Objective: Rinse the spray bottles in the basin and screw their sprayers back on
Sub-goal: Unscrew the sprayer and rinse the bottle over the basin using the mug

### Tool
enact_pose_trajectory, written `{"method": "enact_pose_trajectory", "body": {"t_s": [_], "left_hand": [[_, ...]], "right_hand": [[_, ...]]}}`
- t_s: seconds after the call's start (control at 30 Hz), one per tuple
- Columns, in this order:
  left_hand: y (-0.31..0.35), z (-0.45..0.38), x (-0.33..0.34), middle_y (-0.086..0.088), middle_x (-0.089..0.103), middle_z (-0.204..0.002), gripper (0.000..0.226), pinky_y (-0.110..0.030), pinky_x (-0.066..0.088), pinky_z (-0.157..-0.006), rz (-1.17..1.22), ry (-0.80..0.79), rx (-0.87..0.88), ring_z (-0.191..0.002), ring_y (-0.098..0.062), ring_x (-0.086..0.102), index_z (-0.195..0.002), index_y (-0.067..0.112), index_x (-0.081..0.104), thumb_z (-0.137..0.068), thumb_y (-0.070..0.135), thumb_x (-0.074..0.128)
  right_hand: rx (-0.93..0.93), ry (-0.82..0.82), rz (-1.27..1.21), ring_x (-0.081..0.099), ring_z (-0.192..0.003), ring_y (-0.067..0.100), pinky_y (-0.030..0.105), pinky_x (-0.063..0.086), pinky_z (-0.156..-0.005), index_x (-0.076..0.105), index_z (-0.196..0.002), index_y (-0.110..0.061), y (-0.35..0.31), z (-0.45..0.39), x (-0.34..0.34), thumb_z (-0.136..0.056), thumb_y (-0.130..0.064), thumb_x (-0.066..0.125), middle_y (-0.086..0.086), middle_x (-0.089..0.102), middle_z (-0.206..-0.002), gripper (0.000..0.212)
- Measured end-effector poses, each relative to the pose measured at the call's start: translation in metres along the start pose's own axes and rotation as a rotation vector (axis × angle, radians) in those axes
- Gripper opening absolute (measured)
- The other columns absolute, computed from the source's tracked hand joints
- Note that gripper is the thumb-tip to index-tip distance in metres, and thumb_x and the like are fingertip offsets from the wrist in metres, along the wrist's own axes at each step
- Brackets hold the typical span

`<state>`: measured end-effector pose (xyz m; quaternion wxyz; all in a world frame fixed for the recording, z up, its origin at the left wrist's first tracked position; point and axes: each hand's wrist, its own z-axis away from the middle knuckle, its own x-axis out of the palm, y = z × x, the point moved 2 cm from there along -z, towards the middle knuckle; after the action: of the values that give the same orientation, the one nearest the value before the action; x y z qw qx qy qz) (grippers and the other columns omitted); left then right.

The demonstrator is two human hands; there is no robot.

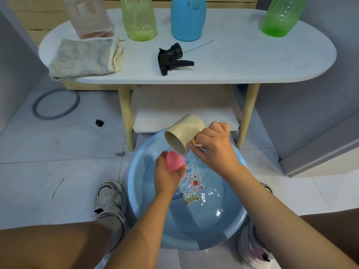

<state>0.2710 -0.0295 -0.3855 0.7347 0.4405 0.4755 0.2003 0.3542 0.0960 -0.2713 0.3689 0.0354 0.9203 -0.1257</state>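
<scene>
Down over the water, the left hand (167,176) has its fingers wrapped tight around a pink translucent plastic spray bottle (174,161), held over the far-left part of the round light-blue plastic basin (136,191), its top end toward the cup. Just beside it, the right hand (214,147) is clenched on the handle of a cream plastic cup (184,131), which is tipped with its open mouth down and left, the lip right at the pink bottle. Both forearms cross the near rim of the basin; clear water and cartoon stickers show at its bottom. A grey sneaker (109,200) sits hard against the basin's left edge, and the other shoe is near the right edge. Bare tiled floor (58,181) lies open to the left. Beyond the far rim stands a white oval table with pale wooden legs (242,63), its lower shelf close behind the cup. On top lie a black trigger sprayer (171,58) in the open middle and a folded grey cloth (83,57) overhanging the left front edge; along the back stand a clear ribbed bottle (88,16), a yellow-green bottle (139,18), a blue bottle (187,18) and a green bottle (281,16).
</scene>
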Motion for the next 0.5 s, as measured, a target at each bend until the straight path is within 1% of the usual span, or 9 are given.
{"method": "enact_pose_trajectory", "body": {"t_s": [0.2, 0.37, 0.5], "left_hand": [[-0.0008, -0.0005, 0.0006, -0.001, 0.052, -0.13, 0.074, -0.023, 0.041, -0.085, -0.004, -0.017, -0.008, -0.115, -0.022, 0.053, -0.133, 0.02, 0.043, -0.07, 0.033, 0.08], [-0.0018, -0.0012, 0.0006, -0.001, 0.051, -0.132, 0.076, -0.028, 0.044, -0.091, -0.015, -0.011, -0.015, -0.118, -0.023, 0.052, -0.135, 0.02, 0.042, -0.07, 0.035, 0.08], [-0.0025, -0.0017, 0.001, -0.001, 0.051, -0.133, 0.076, -0.03, 0.045, -0.092, -0.008, -0.019, -0.016, -0.118, -0.023, 0.051, -0.135, 0.021, 0.041, -0.071, 0.035, 0.079]], "right_hand": [[-0.02, -0.016, 0.009, 0.034, -0.069, 0.016, 0.028, 0.024, -0.077, 0.054, -0.055, -0.012, -0.0027, -0.0017, -0.0004, -0.078, -0.019, 0.071, -0.003, 0.046, -0.055, 0.029], [-0.024, -0.014, 0.012, 0.032, -0.069, 0.017, 0.026, 0.022, -0.077, 0.051, -0.054, -0.013, -0.0045, -0.0028, -0.001, -0.078, -0.015, 0.071, -0.003, 0.042, -0.054, 0.031], [-0.035, -0.01, 0.02, 0.032, -0.068, 0.017, 0.028, 0.024, -0.076, 0.051, -0.053, -0.013, -0.0051, -0.0024, -0.0017, -0.077, -0.01, 0.072, -0.002, 0.041, -0.054, 0.032]]}}
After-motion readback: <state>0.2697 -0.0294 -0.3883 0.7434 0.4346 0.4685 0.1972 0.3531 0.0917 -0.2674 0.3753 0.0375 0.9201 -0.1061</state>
